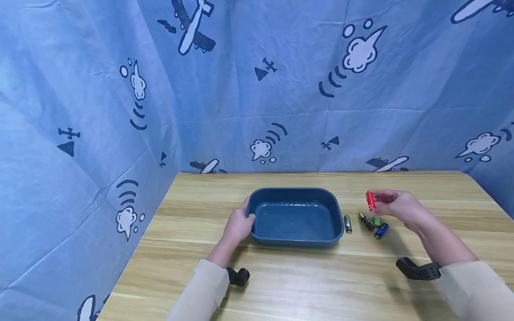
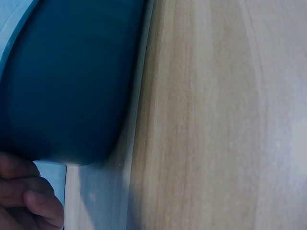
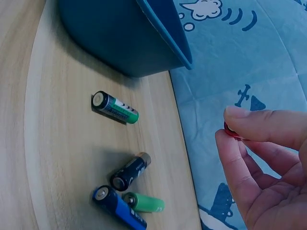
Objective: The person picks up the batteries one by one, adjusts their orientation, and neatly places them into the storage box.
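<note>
My left hand (image 1: 236,225) grips the left end of a dark blue rectangular tub (image 1: 295,243), thumb over its rim. In the left wrist view, the curled fingers (image 2: 43,203) show beside the tub's outer wall. Right of the tub, my right hand (image 1: 403,208) pinches a red battery (image 1: 370,201) between thumb and fingers, above the table. Below it lie a black battery with a copper-coloured end (image 1: 366,221), a green battery (image 1: 376,222) and a blue battery (image 1: 381,230). Nearer the tub's right side lies a green and black battery (image 3: 115,107).
A wooden table (image 1: 289,285) carries everything. Blue printed cloth (image 1: 297,111) hangs behind it and along the left side. Black wrist-worn devices (image 1: 417,269) sit by both sleeve cuffs. The bare tub floor (image 1: 295,220) is visible from above.
</note>
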### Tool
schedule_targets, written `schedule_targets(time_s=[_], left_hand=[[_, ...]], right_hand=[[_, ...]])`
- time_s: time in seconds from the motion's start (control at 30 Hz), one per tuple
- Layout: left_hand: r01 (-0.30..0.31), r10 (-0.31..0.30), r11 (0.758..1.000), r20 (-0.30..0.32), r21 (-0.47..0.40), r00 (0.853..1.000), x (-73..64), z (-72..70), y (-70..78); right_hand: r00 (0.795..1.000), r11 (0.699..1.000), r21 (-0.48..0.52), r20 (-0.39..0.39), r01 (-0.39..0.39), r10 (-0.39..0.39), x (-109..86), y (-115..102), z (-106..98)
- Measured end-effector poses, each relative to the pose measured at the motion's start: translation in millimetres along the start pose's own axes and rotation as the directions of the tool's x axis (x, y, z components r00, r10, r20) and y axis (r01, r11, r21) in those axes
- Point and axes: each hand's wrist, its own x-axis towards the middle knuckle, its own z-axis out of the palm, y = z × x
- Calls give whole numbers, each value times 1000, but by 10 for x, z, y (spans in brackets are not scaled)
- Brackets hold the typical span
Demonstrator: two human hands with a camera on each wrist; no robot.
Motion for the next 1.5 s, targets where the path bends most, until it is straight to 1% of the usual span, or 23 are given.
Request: schedule_targets(time_s=[0.1, 0.3, 0.47, 0.6, 0.83, 0.97, 1.3, 1.5], left_hand=[[2, -2, 1000, 2, 9, 1000, 0, 1, -2], [4, -4, 1000, 3, 15, 1000, 5, 2, -5], [0, 0, 1000, 6, 18, 1000, 6, 1, -6], [-8, 8, 1000, 9, 20, 1000, 8, -1, -4], [-12, 12, 1000, 7, 27, 1000, 15, -4, -2], [-7, 7, 999, 5, 31, 1000, 10, -4, 2], [-14, 14, 1000, -4, 7, 1000, 8, -9, 4], [-12, 12, 1000, 2, 2, 1000, 12, -4, -11]], right_hand=[[1000, 1000, -19, -5, -1, 1, 9, -21, 20], [999, 998, -44, -15, -37, 36, 31, -73, 61], [997, 997, -36, -15, -70, 69, 47, -130, 100], [997, 997, -22, -4, -73, 73, 66, -157, 121], [998, 998, -14, 21, -56, 56, 87, -186, 140], [999, 999, 11, 30, -37, 36, 97, -215, 161], [999, 999, 46, 47, -9, 7, 127, -306, 265], [999, 1000, 29, 51, 7, -8, 157, -351, 318]])
